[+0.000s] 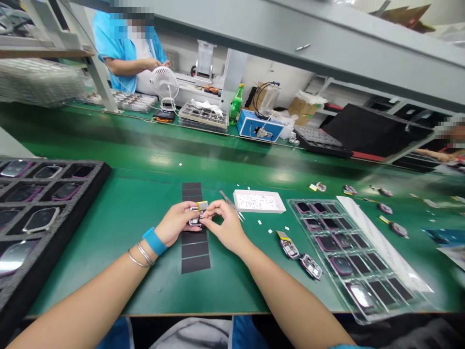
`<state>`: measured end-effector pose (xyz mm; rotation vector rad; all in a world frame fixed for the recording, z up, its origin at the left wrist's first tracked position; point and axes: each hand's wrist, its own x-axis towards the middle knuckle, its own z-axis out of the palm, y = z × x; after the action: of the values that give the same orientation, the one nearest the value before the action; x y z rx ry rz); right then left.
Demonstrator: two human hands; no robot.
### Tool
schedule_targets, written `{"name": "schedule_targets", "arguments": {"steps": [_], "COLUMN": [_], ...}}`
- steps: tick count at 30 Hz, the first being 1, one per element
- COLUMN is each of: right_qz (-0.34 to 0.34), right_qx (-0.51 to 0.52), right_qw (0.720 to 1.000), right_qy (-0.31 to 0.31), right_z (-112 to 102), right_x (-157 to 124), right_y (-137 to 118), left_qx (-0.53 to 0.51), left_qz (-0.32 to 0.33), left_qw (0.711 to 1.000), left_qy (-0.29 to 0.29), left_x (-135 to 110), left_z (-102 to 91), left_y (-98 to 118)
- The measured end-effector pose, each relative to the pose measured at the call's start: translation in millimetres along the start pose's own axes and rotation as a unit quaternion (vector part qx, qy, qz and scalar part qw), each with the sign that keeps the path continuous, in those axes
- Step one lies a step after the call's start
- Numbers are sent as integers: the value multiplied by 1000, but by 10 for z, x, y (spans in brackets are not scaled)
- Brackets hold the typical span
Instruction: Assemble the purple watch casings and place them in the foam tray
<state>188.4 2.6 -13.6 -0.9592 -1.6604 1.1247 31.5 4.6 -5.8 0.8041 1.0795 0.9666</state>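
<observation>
My left hand [177, 221] grips a small opened smartwatch case [195, 218] by its left side, fingers closed around it. A yellow-and-silver battery [202, 205] sticks up at the top of that case. On the right side, my right hand [224, 224] pinches at the case's edge with thumb and forefinger; whatever tiny part lies between those fingertips is hard to make out. Beneath both hands runs a strip of black rectangles [195, 249] on the green mat. Tweezers [231, 203] lie just beyond my right hand, beside a white tray [259, 210] of tiny pieces.
Two opened watch cases [311, 266] lie right of my right arm. Further right is a clear plastic tray [363, 310] with screens; a black foam tray [103, 177] stands left. More cases lie at far right. A shelf beam [290, 36] crosses above; a co-worker [127, 58] sits opposite.
</observation>
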Motion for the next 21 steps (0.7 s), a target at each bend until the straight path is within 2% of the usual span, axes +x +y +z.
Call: {"name": "schedule_targets", "arguments": {"steps": [16,19,21], "right_qz": [-31,-68,-112], "right_qx": [-65,-140,-218], "right_qw": [997,988,970], "right_qy": [-13,-1,7], "right_z": [19,40,57], "right_x": [23,7,-10], "right_y": [35,28,14], "left_qx": [21,13,-1], "left_qz": [1,3,7], "left_qw": [999,1000,1000], "left_qy": [-26,-26,-21], "left_x": [20,29,34], "left_z": [-4,-6,-15], "left_y": [-28,-45,-57]}}
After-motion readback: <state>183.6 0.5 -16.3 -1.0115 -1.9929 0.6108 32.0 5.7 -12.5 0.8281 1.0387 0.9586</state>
